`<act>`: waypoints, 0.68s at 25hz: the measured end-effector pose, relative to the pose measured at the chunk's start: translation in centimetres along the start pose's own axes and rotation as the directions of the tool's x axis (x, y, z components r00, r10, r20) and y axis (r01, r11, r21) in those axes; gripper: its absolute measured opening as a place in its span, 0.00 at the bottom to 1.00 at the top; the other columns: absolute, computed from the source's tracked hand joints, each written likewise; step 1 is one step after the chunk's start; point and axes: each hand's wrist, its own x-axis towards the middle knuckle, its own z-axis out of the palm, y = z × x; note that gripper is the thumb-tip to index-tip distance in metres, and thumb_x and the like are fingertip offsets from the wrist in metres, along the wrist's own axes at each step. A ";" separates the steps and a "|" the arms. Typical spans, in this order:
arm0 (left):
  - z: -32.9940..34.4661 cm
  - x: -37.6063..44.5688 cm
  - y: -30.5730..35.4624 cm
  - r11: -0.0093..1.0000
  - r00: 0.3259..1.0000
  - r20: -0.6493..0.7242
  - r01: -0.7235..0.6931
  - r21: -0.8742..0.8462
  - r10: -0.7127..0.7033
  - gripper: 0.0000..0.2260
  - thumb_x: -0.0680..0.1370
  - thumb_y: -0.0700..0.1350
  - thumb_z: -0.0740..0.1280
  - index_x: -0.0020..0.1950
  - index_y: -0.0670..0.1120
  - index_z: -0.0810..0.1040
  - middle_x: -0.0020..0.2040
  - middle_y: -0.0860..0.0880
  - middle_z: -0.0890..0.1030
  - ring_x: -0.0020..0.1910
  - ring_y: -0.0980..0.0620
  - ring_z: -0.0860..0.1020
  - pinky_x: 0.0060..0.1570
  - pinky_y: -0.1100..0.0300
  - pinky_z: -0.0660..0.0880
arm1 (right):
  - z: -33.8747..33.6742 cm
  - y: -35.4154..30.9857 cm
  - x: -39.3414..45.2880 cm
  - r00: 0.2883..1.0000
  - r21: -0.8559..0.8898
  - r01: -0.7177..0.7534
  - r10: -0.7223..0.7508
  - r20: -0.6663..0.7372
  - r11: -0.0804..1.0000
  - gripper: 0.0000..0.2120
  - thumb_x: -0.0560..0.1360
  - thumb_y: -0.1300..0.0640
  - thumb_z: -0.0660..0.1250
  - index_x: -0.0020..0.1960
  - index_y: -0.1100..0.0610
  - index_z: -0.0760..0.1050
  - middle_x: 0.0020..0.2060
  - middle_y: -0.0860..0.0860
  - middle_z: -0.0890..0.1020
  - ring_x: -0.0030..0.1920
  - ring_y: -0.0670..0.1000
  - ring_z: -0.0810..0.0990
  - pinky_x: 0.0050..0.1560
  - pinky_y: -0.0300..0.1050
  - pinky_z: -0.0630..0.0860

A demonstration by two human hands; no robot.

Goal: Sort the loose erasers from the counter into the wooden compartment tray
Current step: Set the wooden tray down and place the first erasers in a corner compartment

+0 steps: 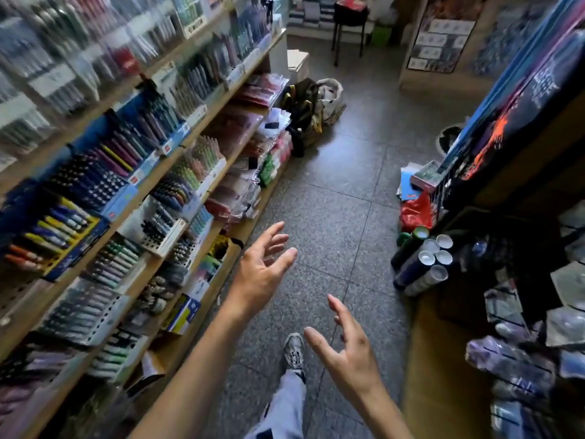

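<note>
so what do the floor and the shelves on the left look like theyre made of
Floor: looks like speckled grey stone or terrazzo tile, slightly glossy, with straight grout lines between large squares. Shelves: seem to be light wood or wood-look board, matte, with pale tan edges; the blur hides any grain.

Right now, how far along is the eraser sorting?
Nothing looks done from this view: no erasers, counter or wooden tray are visible. In hand: nothing. The left hand and right hand are both empty, fingers spread, held out over the tiled floor of an aisle beside the pen shelves, one shoe stepping forward. Left: apparently the whole job, starting with reaching the counter and tray.
</note>
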 end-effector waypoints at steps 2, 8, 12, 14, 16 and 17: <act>-0.1 5.1 0.0 0.999 0.999 0.037 0.029 -0.030 -0.028 0.24 0.73 0.52 0.67 0.69 0.56 0.69 0.61 0.53 0.78 0.60 0.58 0.77 0.60 0.58 0.75 | -0.3 -0.3 4.5 0.999 -0.002 -0.049 0.049 -0.001 0.999 0.38 0.64 0.26 0.63 0.71 0.37 0.62 0.65 0.38 0.72 0.65 0.43 0.73 0.67 0.47 0.70; 1.3 19.3 1.7 0.998 0.991 0.131 0.023 -0.063 -0.015 0.25 0.72 0.51 0.68 0.68 0.58 0.68 0.60 0.54 0.79 0.60 0.58 0.78 0.60 0.62 0.74 | -3.4 -4.5 17.0 0.986 0.039 -0.084 0.089 -0.144 0.996 0.41 0.63 0.26 0.66 0.73 0.38 0.64 0.66 0.39 0.73 0.64 0.40 0.72 0.66 0.42 0.70; 2.9 29.0 2.4 1.000 0.985 0.172 0.020 -0.022 -0.016 0.26 0.72 0.52 0.68 0.69 0.60 0.66 0.61 0.52 0.79 0.61 0.56 0.78 0.61 0.60 0.74 | -5.5 -5.5 26.0 0.984 0.074 -0.102 0.111 -0.141 0.992 0.39 0.64 0.28 0.66 0.72 0.40 0.66 0.66 0.40 0.75 0.64 0.39 0.73 0.66 0.41 0.70; 3.8 33.6 2.1 1.000 0.984 0.175 0.026 0.016 -0.028 0.27 0.71 0.54 0.69 0.69 0.61 0.66 0.60 0.52 0.78 0.61 0.54 0.77 0.62 0.58 0.74 | -6.1 -4.9 30.5 0.980 0.102 -0.111 0.126 -0.153 0.989 0.39 0.63 0.29 0.67 0.71 0.41 0.67 0.65 0.42 0.76 0.64 0.39 0.74 0.66 0.40 0.70; 5.2 39.5 1.5 0.998 0.985 0.163 0.045 0.034 -0.050 0.29 0.68 0.59 0.70 0.67 0.63 0.66 0.58 0.54 0.77 0.61 0.53 0.77 0.63 0.56 0.73 | -7.0 -3.9 36.3 0.978 0.130 -0.124 0.143 -0.149 0.984 0.38 0.63 0.29 0.67 0.70 0.39 0.67 0.63 0.42 0.77 0.63 0.37 0.74 0.65 0.38 0.70; 6.1 42.7 1.3 0.997 0.986 0.156 0.055 0.047 -0.062 0.29 0.67 0.60 0.69 0.66 0.64 0.66 0.58 0.55 0.77 0.61 0.53 0.77 0.64 0.54 0.73 | -7.8 -3.4 39.5 0.978 0.136 -0.128 0.148 -0.146 0.982 0.37 0.63 0.28 0.67 0.69 0.38 0.66 0.63 0.42 0.77 0.62 0.36 0.74 0.64 0.37 0.70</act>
